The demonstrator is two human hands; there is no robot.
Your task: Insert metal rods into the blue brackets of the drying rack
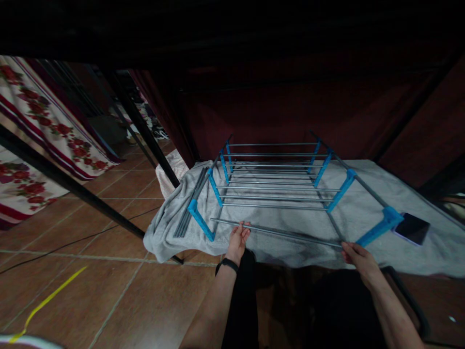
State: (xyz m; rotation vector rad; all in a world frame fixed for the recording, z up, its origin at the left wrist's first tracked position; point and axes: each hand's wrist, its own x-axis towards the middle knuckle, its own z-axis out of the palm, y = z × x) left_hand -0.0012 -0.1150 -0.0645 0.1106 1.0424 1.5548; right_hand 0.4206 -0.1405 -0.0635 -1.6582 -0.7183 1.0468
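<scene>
A rack of grey metal rods and blue plastic brackets lies on a grey blanket. My left hand, a black band on its wrist, is closed round a loose grey rod near its left end. My right hand is closed on the same rod at its right end, close to a blue bracket. The rod stretches across the near side of the rack, between the two front brackets.
Several spare grey rods lie on the blanket left of the rack. A dark phone rests at the right. Black frame poles slant across the left. Floral cloth hangs at far left over a brown tiled floor.
</scene>
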